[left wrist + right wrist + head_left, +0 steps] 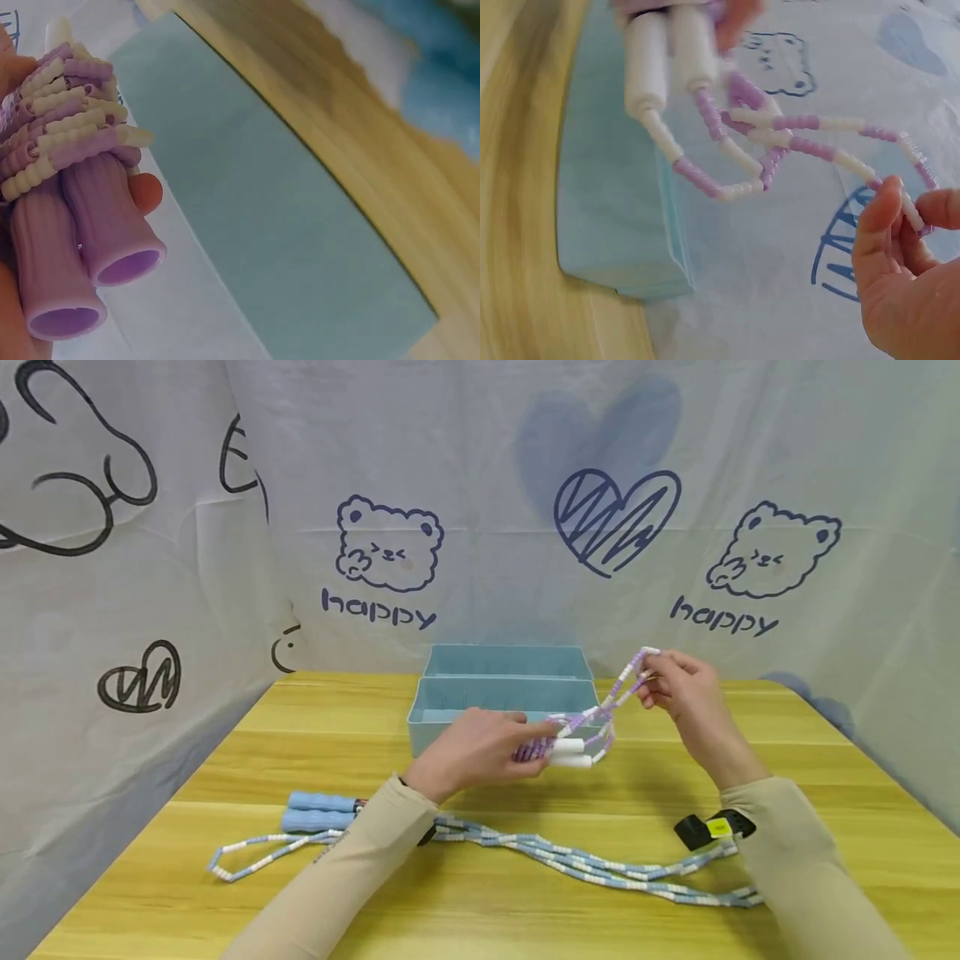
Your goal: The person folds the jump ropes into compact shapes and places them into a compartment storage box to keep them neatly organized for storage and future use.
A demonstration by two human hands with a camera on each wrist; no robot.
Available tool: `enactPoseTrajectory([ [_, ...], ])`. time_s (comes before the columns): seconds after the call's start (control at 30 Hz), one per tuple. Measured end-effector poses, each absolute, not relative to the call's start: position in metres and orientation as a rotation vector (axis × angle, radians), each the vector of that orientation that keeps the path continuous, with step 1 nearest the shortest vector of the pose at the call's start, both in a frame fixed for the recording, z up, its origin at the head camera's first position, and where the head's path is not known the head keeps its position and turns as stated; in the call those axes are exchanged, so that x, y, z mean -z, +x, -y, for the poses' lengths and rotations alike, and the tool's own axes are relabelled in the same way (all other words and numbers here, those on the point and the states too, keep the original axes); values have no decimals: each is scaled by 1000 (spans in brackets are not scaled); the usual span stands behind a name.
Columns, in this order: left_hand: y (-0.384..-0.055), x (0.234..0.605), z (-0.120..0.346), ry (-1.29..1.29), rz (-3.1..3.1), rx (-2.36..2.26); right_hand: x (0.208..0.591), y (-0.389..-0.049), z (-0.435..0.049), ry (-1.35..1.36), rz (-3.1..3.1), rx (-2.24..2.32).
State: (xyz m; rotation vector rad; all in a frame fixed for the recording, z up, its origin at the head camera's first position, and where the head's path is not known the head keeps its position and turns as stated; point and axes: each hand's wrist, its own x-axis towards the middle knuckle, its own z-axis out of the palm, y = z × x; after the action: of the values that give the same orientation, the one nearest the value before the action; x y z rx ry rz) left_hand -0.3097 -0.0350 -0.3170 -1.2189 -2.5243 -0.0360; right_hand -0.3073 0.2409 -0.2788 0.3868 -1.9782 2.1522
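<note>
A purple-and-white beaded jump rope (573,724) is held above the table by both hands. My left hand (480,747) grips its bundled strands and handles. The purple handle ends (112,225) show hollow openings in the left wrist view, with beaded strands wrapped around the handles. White handle parts (646,64) point toward the right hand in the right wrist view. To the right, my right hand (686,697) pinches the end of a beaded loop between thumb and fingers. The loop (802,146) stretches between the two hands.
A light blue box (427,739) with an open top stands behind the left hand, with a second blue rim (510,650) behind it. A blue-and-white beaded jump rope (540,852) with blue handles (318,818) lies across the table front, partly under both forearms.
</note>
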Motion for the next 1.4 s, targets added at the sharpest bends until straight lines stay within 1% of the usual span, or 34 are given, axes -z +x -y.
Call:
enactPoseTrajectory([
  [0.07,-310,318,36,-1208,2575,122,275,-306,-246,390,1848,-2314],
  [0.13,-311,317,37,-1176,2642,253,272,-304,-248,403,1803,-2366],
  [0.33,-314,315,37,-983,2792,729,263,-292,-236,532,1808,-2277],
  [0.5,-314,311,39,-730,2773,1107,257,-278,-214,746,1980,-1949],
  [0.67,-317,308,43,-530,2676,1424,267,-268,-184,885,2231,-1569],
  [0.83,-319,304,43,-471,2492,1876,283,-264,-160,1014,2290,-1323],
  [0.93,-318,300,41,-427,2334,2195,293,-263,-151,1057,2277,-1280],
  [1.03,-316,297,37,-349,2198,2412,302,-262,-143,1094,2275,-1191],
  [1.23,-315,297,35,-229,2010,2698,313,-257,-130,1098,2287,-847],
  [1.33,-316,296,34,-232,1962,2795,315,-253,-127,1083,2289,-717],
  [1.4,-316,297,34,-259,1966,2750,315,-251,-125,1073,2288,-670],
])
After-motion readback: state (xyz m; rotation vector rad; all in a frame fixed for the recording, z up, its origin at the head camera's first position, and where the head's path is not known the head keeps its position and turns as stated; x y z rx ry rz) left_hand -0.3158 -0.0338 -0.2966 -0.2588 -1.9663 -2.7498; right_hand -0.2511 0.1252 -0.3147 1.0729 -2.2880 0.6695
